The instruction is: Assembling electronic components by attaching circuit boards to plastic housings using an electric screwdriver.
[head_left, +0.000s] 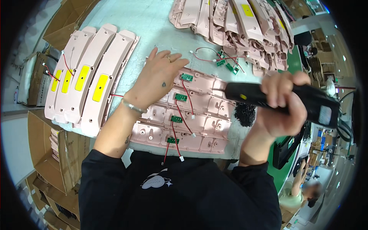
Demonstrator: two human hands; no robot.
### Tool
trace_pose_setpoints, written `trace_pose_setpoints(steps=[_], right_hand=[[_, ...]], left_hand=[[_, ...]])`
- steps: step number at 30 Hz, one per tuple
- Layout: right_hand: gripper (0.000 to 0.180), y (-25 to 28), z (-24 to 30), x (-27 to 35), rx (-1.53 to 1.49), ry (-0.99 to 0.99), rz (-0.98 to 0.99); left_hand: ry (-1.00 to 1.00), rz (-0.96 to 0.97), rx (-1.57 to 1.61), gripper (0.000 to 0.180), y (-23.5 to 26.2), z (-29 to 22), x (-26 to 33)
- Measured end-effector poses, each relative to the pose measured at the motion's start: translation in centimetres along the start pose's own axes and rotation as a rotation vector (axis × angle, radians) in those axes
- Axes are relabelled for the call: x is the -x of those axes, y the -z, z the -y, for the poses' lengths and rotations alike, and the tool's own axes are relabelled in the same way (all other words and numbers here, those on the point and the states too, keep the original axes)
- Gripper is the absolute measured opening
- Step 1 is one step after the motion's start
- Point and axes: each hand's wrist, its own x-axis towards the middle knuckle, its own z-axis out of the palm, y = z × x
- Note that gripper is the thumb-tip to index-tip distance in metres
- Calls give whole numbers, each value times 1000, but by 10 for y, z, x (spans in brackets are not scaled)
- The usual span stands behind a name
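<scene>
Pink plastic shells (203,145) lie in a row before me, hollow side up. Each carries a small green circuit board (187,77) with red and black wires ending in white plugs. My left hand (159,74) reaches over the far end of the row, fingers stretched out and apart, palm down; whether it touches the shell is hidden. In my right hand (281,101) is a black electric screwdriver (245,94), held level with its bit pointing left. The bit is over the right part of the farthest shells; I cannot tell if it touches.
Beside the shells lies a pile of small black screws (245,114). Several pink shells with yellow labels (100,88) stand at the left. More shells (245,23) are stacked far right, near loose circuit boards (220,61). Cardboard boxes (57,153) flank the table; a person (299,193) works at right.
</scene>
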Motion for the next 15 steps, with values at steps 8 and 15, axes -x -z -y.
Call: trace_pose_setpoints(steps=[8,15], right_hand=[[35,120,85,75,484,-375,-571],[28,204,72,132,455,-739,-743]], left_hand=[[-97,446,308,45,95,-46,51],[-158,473,92,67,77,-52,91]])
